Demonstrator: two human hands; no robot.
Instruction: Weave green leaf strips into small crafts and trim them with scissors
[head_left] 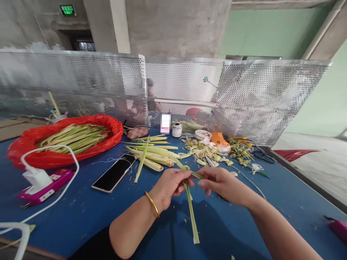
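Between my hands is a pale green leaf strip [192,213], looped or crossed near its top, with one long end hanging down over the table. My left hand [173,184], wearing a gold bangle [152,204], pinches the strip just below the loop. From the other side my right hand [217,180] grips a sideways-running part of it between thumb and fingers. Just beyond my left hand lies a bunch of pale husks and leaf strips [151,153]. A scissors-like metal blade [210,161] shows partly behind my right hand.
To the left stand a red plastic bag [114,131] of long leaves, a black phone [115,175] and a purple power strip [63,177] with a white charger. Leaf scraps [200,151], a tape roll [202,134] and a white jar [177,130] lie ahead, before a perforated metal screen [184,79].
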